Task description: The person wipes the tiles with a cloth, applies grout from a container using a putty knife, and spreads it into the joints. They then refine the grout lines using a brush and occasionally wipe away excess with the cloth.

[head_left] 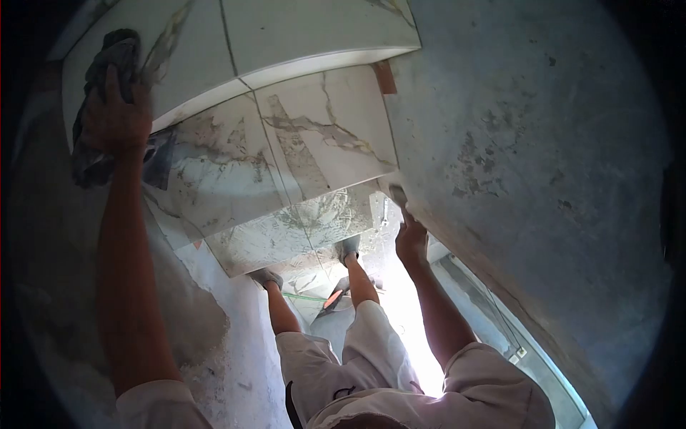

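At the upper left, my left hand [116, 118] presses a dark, crumpled rag [120, 53] onto the white marble-look tile of a stair step [196, 61]. Part of the rag hangs over the step's edge. On the other side, my right hand [411, 242] grips a small tool with a flat grey end, which looks like a putty knife [397, 193]. Its tip is close to the right end of a lower step and the wall; I cannot tell whether it touches. Grey smears cover the tiled riser [221, 146] between the steps.
A rough grey wall [529, 143] runs along the right, with a stained wall [207, 322] on the left. My feet stand on lower, dusty steps [286, 232]. Farther down lies a tool with an orange disc [332, 299] beside a green cord. Bright light glares at the lower right.
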The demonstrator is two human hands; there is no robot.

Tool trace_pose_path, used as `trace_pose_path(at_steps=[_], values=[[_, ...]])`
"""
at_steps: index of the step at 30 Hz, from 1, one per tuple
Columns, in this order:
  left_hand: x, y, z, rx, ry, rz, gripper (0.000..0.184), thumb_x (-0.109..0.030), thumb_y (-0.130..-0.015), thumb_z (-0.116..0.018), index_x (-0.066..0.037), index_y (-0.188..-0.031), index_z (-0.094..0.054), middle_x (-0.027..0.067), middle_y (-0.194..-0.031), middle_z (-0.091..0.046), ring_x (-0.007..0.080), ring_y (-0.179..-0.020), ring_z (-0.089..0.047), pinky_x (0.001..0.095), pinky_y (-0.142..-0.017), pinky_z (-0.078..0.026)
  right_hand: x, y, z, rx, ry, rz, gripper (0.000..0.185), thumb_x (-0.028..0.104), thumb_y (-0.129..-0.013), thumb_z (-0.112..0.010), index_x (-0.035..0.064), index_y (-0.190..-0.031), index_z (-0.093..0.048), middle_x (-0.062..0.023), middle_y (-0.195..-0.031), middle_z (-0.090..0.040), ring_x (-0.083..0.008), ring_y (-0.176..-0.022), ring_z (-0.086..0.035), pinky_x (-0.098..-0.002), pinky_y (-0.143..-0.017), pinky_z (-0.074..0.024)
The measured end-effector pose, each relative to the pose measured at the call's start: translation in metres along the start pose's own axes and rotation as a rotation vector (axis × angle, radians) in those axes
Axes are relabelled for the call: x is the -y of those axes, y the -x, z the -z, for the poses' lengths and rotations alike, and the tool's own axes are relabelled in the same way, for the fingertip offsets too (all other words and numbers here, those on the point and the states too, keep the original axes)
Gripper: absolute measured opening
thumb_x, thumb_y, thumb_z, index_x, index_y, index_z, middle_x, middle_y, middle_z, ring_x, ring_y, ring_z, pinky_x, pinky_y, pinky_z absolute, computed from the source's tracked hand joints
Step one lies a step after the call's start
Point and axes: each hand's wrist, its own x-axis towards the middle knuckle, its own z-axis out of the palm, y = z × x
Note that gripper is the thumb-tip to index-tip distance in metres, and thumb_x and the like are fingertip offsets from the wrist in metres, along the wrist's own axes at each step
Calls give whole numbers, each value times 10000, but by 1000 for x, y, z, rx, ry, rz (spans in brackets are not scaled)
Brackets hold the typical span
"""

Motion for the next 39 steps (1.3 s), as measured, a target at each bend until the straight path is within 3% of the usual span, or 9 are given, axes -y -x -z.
trace_pose_path(at_steps=[9, 13, 21, 25, 26, 31, 33, 34, 39], values=[[4, -2, -1, -11, 26, -22, 487, -506, -759, -575, -331, -1214, -595, 107, -1151, -590, 359, -1002, -579, 575, -727, -439, 186, -149, -18, -271, -268, 650, 458, 129, -914, -491, 122, -1369, -437, -189, -743, -584, -360, -672, -610, -466, -625, -506], [6, 0, -3, -70, 33, -30, 493, -506, -747, -590, -322, -1204, -606, 95, -1144, -589, 334, -952, -594, 568, -713, -442, 120, 18, -33, 394, -118, 333, 564, 127, -892, -497, 158, -1436, -350, -210, -696, -564, -398, -627, -605, -533, -636, -508], [6, -7, 0, -159, 37, -102, 471, -496, -766, -613, -291, -1190, -620, 129, -994, -635, 377, -864, -622, 549, -666, -487, 244, -146, 4, -284, -258, 635, 190, 139, -906, -504, 83, -1074, -572, -172, -653, -595, -339, -583, -617, -450, -526, -512], [-18, -1, 38, 49, 104, 65, 524, -326, -779, -632, -120, -1253, -544, 188, -1207, -499, 371, -1125, -447, 532, -905, -333, 189, -72, -51, -145, -103, 625, 495, 132, -894, -486, 138, -1381, -396, -183, -626, -579, -364, -561, -602, -502, -505, -496], [-20, -1, 40, 51, 103, 72, 524, -326, -779, -632, -120, -1253, -544, 188, -1207, -499, 371, -1125, -447, 532, -905, -333, 172, -26, -40, 257, 10, 436, 636, 151, -888, -510, 185, -1469, -256, -184, -640, -576, -383, -561, -595, -529, -506, -488], [-16, 0, 35, 68, 27, 72, 522, -358, -781, -637, -121, -1241, -560, 177, -1218, -499, 366, -1133, -446, 526, -916, -325, 159, 19, -15, 210, -151, 444, 487, 137, -902, -528, 169, -1380, -442, -186, -661, -557, -383, -605, -602, -506, -570, -503], [-20, -4, 41, 69, 51, 84, 523, -356, -781, -637, -123, -1242, -559, 177, -1222, -497, 366, -1137, -443, 527, -919, -325, 203, -57, 0, -86, -281, 491, 202, 119, -914, -511, 24, -1050, -625, -261, -751, -590, -420, -702, -603, -500, -594, -459], [-20, -3, 43, 80, 74, 88, 523, -354, -781, -638, -124, -1244, -559, 177, -1226, -494, 366, -1142, -441, 527, -921, -324, 213, -98, -5, -218, -173, 588, 382, 142, -917, -517, 71, -1292, -487, -186, -663, -558, -361, -597, -597, -452, -536, -492], [-23, -1, 42, 99, 37, 96, 540, -348, -781, -644, -127, -1263, -543, 177, -1243, -484, 364, -1155, -436, 533, -934, -320, 163, -12, -29, 271, -10, 293, 419, 118, -898, -529, 54, -1312, -504, -226, -749, -610, -384, -683, -627, -499, -606, -509]])
